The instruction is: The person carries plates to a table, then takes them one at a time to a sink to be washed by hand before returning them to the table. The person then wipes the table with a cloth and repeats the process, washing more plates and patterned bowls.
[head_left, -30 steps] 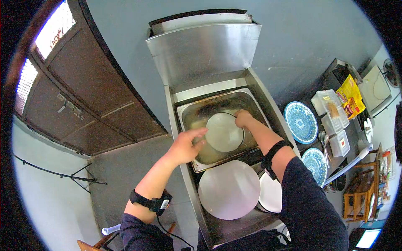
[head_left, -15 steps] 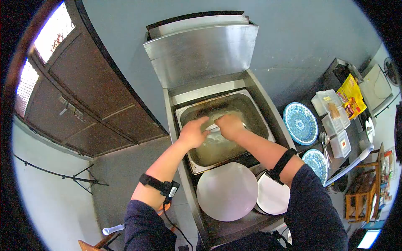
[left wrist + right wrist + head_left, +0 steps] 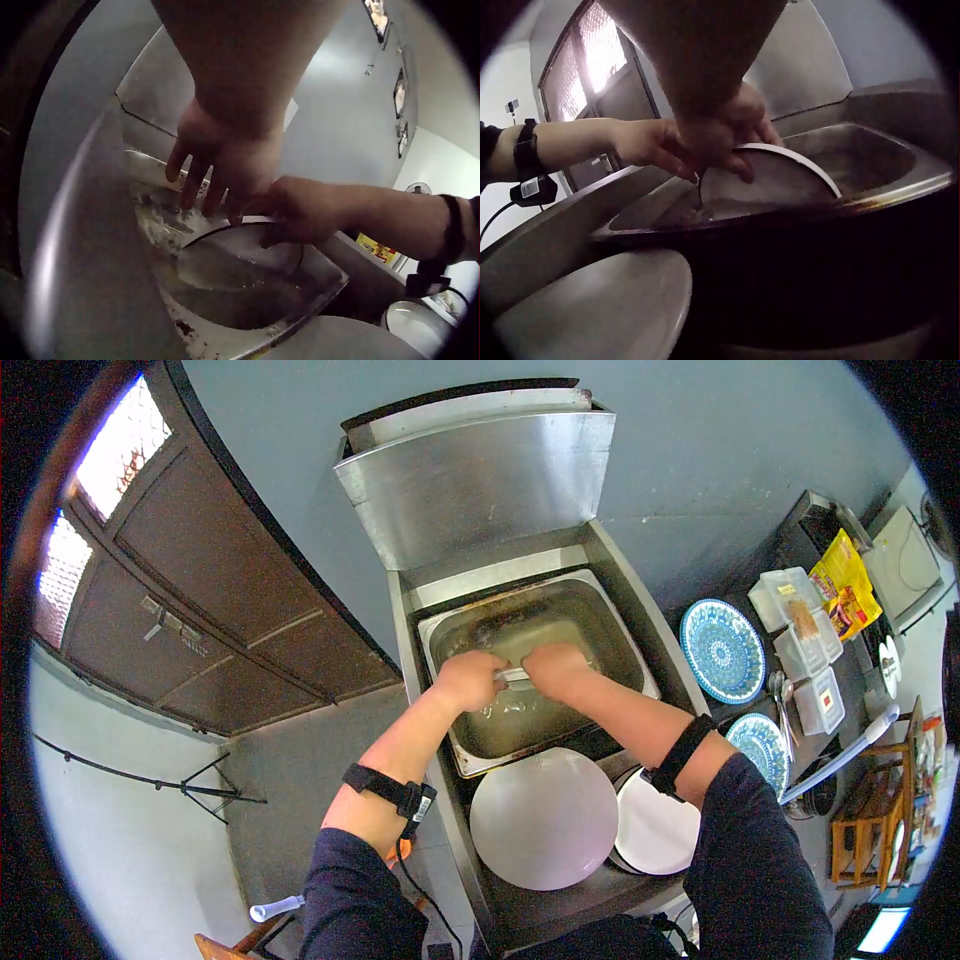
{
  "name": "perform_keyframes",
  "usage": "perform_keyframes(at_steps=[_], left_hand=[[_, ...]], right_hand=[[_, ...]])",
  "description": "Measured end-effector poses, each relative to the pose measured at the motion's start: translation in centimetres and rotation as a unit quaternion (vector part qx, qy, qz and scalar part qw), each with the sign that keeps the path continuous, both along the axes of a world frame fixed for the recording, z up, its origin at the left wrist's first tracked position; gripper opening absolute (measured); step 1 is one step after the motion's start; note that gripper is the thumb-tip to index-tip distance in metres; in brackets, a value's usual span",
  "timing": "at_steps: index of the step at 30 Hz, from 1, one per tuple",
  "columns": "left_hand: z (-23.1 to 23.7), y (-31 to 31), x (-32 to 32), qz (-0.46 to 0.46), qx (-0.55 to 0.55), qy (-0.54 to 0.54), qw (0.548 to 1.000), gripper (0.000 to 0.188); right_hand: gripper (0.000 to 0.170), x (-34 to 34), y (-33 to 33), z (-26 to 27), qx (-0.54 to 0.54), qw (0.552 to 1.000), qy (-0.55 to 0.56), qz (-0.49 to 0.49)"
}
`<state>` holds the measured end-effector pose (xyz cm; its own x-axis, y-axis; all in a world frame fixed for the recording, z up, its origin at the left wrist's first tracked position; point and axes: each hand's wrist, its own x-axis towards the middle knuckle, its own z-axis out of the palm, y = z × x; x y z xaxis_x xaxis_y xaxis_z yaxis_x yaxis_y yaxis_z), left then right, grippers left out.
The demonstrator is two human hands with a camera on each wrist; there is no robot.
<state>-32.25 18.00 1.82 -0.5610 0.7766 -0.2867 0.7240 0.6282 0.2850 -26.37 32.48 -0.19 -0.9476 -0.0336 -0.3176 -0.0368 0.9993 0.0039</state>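
Observation:
Both hands are at the upper rim of a pale round plate with a dark-edged rim. It stands tilted on edge in a rectangular metal pan of cloudy water, its lower part under the surface. My right hand grips the top of the rim, thumb on the near face in the right wrist view. Just to its left, my left hand pinches the rim in the head view. In the left wrist view several left fingers spread downward behind the plate. Head-on, only a thin pale strip of the plate shows between the hands.
The pan sits in a long steel trough. Nearer the body lie a large round plate and smaller white plates. A side counter on the right bears blue patterned plates, clear plastic boxes and a yellow bag.
One second ago the plate lay face up with my right hand at its rim. It has tipped up on edge in the water, and my left hand has come in to hold it.

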Motion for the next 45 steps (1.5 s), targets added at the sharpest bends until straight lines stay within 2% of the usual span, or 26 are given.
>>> perform_keyframes(at_steps=[4, 8, 10, 13, 16, 19, 22, 25, 28, 31, 34, 37, 40, 43, 45], left_hand=[[-1.4, -0.1, -0.3, -0.013, -0.011, -0.007, 1.0, 0.032], [-1.9, -0.3, -0.2, -0.026, 0.041, 0.036, 0.998, 0.029], [-1.0, 0.8, 0.4, -0.005, -0.016, 0.015, 1.0, 0.029], [-1.4, 0.7, 0.3, -0.017, -0.043, 0.035, 0.998, 0.027], [-2.1, 0.0, -0.1, -0.017, -0.059, 0.048, 0.997, 0.025], [-1.4, -0.1, 0.2, -0.026, -0.065, 0.056, 0.996, 0.023], [-0.4, 0.7, 1.1, -0.024, -0.08, 0.058, 0.995, 0.024], [-0.8, 0.8, 0.8, -0.018, -0.106, 0.065, 0.992, 0.023], [-1.0, 0.5, 0.7, -0.021, -0.11, 0.076, 0.991, 0.022], [-0.8, 0.7, 1.0, -0.017, -0.102, 0.07, 0.992, 0.02], [-0.1, 0.9, 1.6, -0.016, -0.108, 0.069, 0.992, 0.019], [-0.3, 0.5, 1.6, -0.025, -0.131, 0.067, 0.989, 0.019], [0.0, 0.0, 1.5, -0.039, -0.152, 0.061, 0.986, 0.02], [-0.4, 0.4, 1.4, -0.034, -0.13, 0.06, 0.989, 0.02], [-0.2, 1.2, 1.7, -0.024, -0.112, 0.056, 0.992, 0.02]], right_hand=[[0.028, 0.9, -0.2, 0.8, -0.064, 0.995, 0.067, 0.022], [0.028, 0.7, 0.9, -0.6, -0.006, 1.0, 0.008, -0.008], [0.03, 0.8, 0.1, -0.7, 0.014, 1.0, 0.004, -0.028], [0.031, 2.0, -0.5, -0.1, -0.073, 0.993, 0.088, 0.009], [0.032, 2.2, 0.9, -0.6, -0.058, 0.997, 0.054, 0.004], [0.032, 1.4, -0.1, -0.9, 0.018, 1.0, 0.001, 0.008], [0.03, 1.2, -1.1, -0.2, 0.0, 1.0, 0.012, 0.004], [0.027, 2.1, -0.1, -0.1, -0.093, 0.991, 0.1, 0.012], [0.027, 1.8, 1.1, -1.4, -0.02, 0.999, 0.019, 0.033], [0.03, 1.5, -0.2, 0.8, 0.021, 0.997, -0.053, -0.059], [0.032, 1.0, -0.3, 0.4, 0.022, 0.998, -0.049, -0.023], [0.032, 2.3, 1.6, -0.1, -0.078, 0.995, 0.066, 0.011], [0.037, 3.0, 4.0, -0.2, -0.032, 0.998, 0.046, -0.008], [0.041, 2.1, 4.3, -0.6, 0.058, 0.997, -0.043, -0.019], [0.039, 2.2, 3.1, 0.3, 0.0, 1.0, 0.006, -0.021]])
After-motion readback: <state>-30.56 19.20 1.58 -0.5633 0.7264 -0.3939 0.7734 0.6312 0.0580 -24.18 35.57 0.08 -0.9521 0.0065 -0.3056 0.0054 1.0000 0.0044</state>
